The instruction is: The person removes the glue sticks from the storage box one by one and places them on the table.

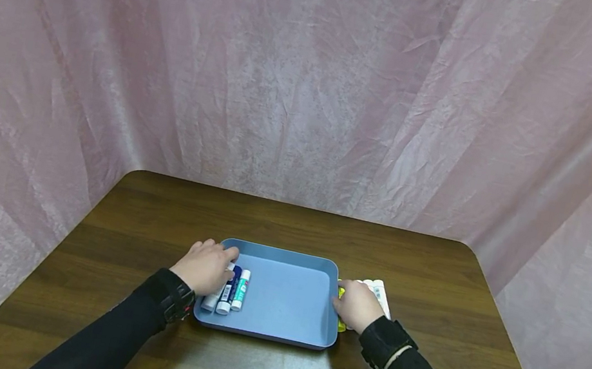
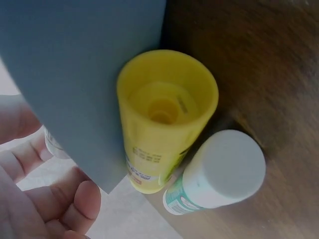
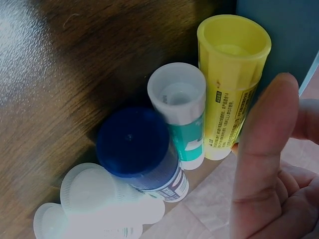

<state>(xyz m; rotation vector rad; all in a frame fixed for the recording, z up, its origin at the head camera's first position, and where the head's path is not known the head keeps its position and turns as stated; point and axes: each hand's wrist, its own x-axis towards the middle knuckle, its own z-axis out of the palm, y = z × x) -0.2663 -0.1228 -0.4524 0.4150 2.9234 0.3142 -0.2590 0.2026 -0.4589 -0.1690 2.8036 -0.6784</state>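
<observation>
- One blue tray (image 1: 286, 294) lies on one wood-grain table (image 1: 407, 258).
- Three glue sticks lie side by side inside the tray toward nine o'clock: a whitish stick (image 1: 211, 303) outermost, a dark blue stick (image 1: 227, 294) beside it and a teal-and-white stick (image 1: 240, 291) innermost. The middle one bears a pale printed panel, illegible at this size.
- Two more lie on the table, outside the tray wall at nine o'clock: a yellow tube (image 2: 154, 144) and a white-and-green stick (image 2: 224, 172) (the head view hides both). Small dark lines are printed on the yellow one, too blurred to read.
- At three o'clock, outside the tray, I count five, though glare makes the white pair hard to separate: a yellow stick (image 3: 227, 84) just beside the tray, a green-labelled stick (image 3: 184, 124), a blue-capped stick (image 3: 142, 152), one white stick (image 3: 92, 191) and another white stick (image 3: 51, 219).
- The nearest yellow one carries dense black Chinese characters, with "14" readable; no brand name can be made out.
- Two hands, well apart: the left hand (image 1: 204, 267) is over the tray's rim toward nine o'clock, fingers around the whitish stick's end; the right hand (image 1: 360, 306), at three o'clock, has its thumb beside the yellow stick. I cannot tell whether either grips.
</observation>
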